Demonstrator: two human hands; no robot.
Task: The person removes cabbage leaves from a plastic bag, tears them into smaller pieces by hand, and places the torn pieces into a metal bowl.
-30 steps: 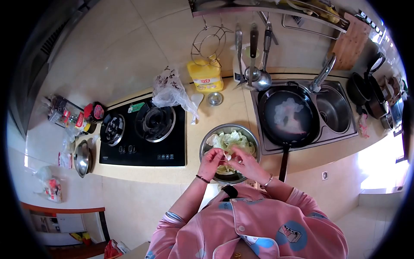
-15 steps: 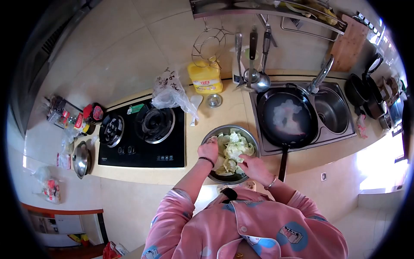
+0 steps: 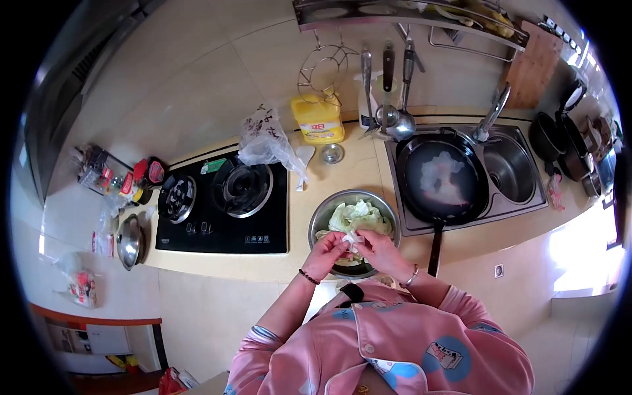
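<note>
A steel bowl (image 3: 320, 216) holding torn pale-green cabbage leaves (image 3: 359, 215) stands at the counter's front edge. Over its near side, my left hand (image 3: 327, 254) and my right hand (image 3: 384, 254) meet with fingers closed. Between them is a small whitish piece of cabbage leaf (image 3: 353, 241), pinched from both sides. The fingertips partly cover this piece and some of the leaves below.
To the right, a black frying pan (image 3: 411, 174) with liquid in it rests over the sink (image 3: 512, 168), its handle projecting forward. A gas hob (image 3: 257, 227) lies left. Behind are a plastic bag (image 3: 266, 141), a white spoon (image 3: 304, 158) and a yellow jug (image 3: 318, 122).
My left hand has moved from the bowl's left rim to its near middle. My right hand has come in beside it, and both now grip a cabbage piece.
</note>
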